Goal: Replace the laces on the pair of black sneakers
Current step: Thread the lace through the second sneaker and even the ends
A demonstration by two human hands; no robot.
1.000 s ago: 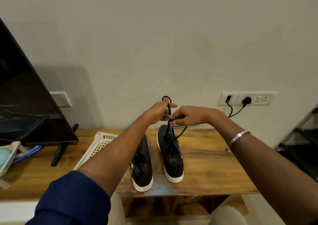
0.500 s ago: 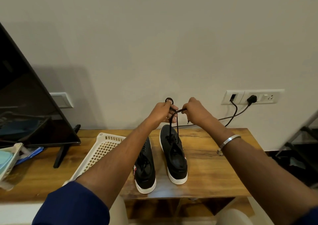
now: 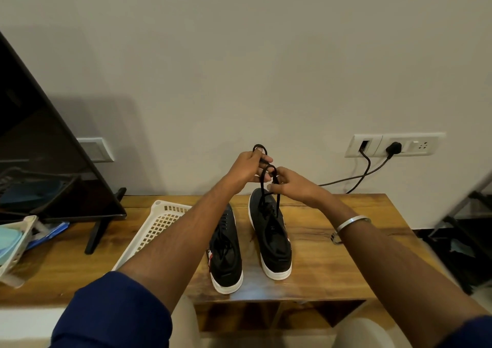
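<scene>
Two black sneakers with white soles stand side by side on the wooden table [image 3: 346, 241], toes toward me. The left sneaker [image 3: 226, 251] is laced and partly hidden by my left forearm. From the right sneaker [image 3: 273, 235] a black lace [image 3: 263, 187] rises to both hands above its heel end. My left hand [image 3: 246, 170] grips a loop of the lace that sticks out above its fingers. My right hand [image 3: 290, 183] pinches another loop of the same lace right beside it, the two hands touching.
A white perforated plastic basket [image 3: 159, 222] lies left of the shoes. A dark TV screen [image 3: 40, 161] on a stand fills the far left, with another white basket [image 3: 13, 246] below it. Wall sockets [image 3: 394, 145] with black cables sit at the right. A metal rack [image 3: 468, 214] stands beyond the table's right edge.
My right hand has dropped and moved in against my left hand, bringing a second lace loop beside the first. The camera has shifted slightly.
</scene>
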